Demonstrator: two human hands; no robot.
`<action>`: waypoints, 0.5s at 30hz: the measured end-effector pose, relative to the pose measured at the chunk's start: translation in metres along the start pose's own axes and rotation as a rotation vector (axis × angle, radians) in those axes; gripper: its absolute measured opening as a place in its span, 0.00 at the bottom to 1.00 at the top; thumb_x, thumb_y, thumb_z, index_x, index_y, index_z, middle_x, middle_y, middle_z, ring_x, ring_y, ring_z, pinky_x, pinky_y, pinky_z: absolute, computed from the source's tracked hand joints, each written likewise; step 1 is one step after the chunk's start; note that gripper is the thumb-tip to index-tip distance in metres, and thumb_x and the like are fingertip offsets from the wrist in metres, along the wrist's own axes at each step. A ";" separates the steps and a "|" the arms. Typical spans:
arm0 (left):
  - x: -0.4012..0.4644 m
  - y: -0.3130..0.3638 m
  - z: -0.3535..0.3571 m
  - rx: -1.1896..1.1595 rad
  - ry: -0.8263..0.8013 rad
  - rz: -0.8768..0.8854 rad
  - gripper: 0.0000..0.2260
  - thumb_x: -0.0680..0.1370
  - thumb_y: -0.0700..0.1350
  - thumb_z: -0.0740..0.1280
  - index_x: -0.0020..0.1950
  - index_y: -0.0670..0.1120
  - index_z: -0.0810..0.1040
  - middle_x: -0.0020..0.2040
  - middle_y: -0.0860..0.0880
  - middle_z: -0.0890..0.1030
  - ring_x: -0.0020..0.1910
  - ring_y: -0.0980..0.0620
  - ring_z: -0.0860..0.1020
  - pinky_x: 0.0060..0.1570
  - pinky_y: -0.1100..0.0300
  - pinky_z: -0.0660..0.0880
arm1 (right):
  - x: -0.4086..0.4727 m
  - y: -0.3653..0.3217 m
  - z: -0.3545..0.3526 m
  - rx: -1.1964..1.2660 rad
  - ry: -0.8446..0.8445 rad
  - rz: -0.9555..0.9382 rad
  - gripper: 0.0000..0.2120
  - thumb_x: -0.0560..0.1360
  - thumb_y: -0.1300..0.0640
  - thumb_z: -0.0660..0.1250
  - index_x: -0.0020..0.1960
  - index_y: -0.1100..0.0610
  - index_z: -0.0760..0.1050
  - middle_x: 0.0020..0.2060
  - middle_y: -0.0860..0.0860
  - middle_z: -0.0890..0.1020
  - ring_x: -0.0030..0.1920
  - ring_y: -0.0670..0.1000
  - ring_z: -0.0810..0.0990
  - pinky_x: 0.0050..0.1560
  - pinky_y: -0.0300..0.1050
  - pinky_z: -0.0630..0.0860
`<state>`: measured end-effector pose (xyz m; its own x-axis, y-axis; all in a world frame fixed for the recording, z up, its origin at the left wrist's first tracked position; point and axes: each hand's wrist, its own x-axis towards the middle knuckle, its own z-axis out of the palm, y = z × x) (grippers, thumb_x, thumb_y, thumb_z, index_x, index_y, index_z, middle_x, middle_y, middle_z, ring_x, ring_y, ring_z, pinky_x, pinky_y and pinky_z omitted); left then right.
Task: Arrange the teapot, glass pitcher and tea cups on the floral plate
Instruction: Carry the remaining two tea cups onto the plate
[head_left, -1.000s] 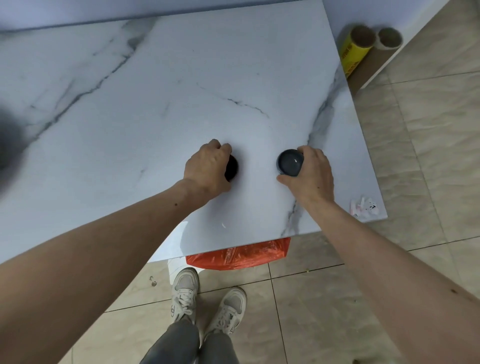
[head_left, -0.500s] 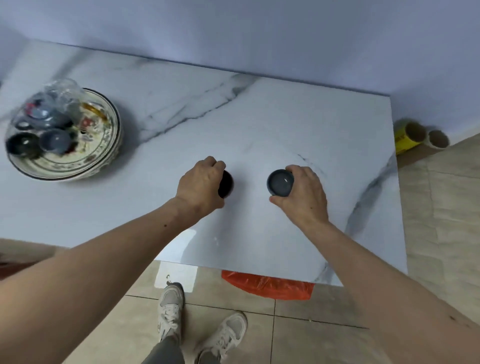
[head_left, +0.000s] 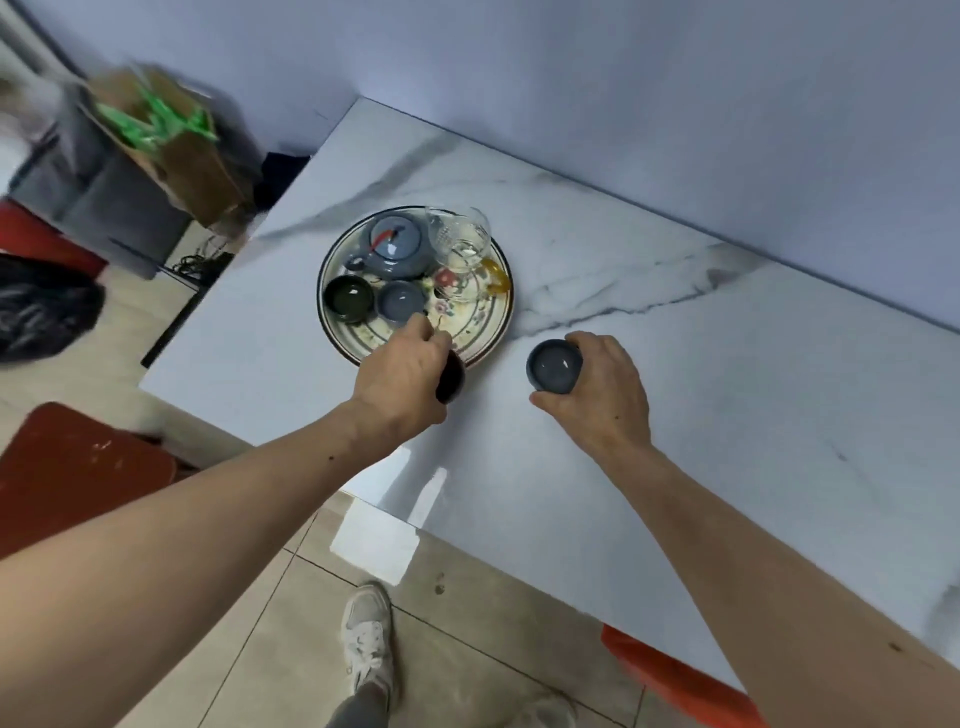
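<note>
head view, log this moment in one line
left hand: holds dark cup at floral plate rim | right hand: holds blue-grey cup beside plate | on plate: teapot, glass pitcher, two cups

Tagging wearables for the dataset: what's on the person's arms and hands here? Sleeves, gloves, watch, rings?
Nothing worn. Both forearms are bare right to the frame edge, no sleeve cuffs in view. The left hand and right hand have no gloves, and no watch, band or ring shows on the wrists or fingers. A few small dark spots mark each forearm.
</note>
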<state>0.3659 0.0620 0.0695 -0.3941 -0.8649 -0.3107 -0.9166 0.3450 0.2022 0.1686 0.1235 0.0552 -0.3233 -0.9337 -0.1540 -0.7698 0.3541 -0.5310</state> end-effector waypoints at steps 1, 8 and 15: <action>0.003 -0.014 -0.003 -0.002 0.006 -0.007 0.27 0.63 0.45 0.77 0.59 0.43 0.73 0.58 0.44 0.71 0.52 0.41 0.76 0.40 0.52 0.77 | 0.007 -0.013 0.009 0.005 0.003 -0.004 0.31 0.60 0.51 0.80 0.59 0.55 0.72 0.55 0.53 0.77 0.55 0.55 0.75 0.50 0.50 0.75; 0.025 -0.069 -0.002 -0.085 0.016 -0.073 0.25 0.64 0.45 0.76 0.57 0.42 0.71 0.55 0.43 0.72 0.50 0.41 0.75 0.36 0.55 0.69 | 0.040 -0.059 0.057 -0.021 -0.003 -0.023 0.30 0.60 0.49 0.79 0.58 0.54 0.73 0.53 0.52 0.78 0.54 0.55 0.76 0.49 0.52 0.77; 0.045 -0.070 0.015 -0.169 0.089 -0.067 0.25 0.66 0.49 0.76 0.57 0.42 0.73 0.56 0.42 0.72 0.52 0.41 0.75 0.40 0.55 0.72 | 0.066 -0.066 0.082 -0.089 -0.014 -0.064 0.32 0.58 0.46 0.80 0.58 0.54 0.73 0.52 0.52 0.79 0.52 0.55 0.77 0.47 0.50 0.76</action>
<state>0.4117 0.0045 0.0270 -0.3185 -0.9153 -0.2467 -0.9132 0.2264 0.3389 0.2430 0.0341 0.0118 -0.2641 -0.9551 -0.1342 -0.8349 0.2961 -0.4640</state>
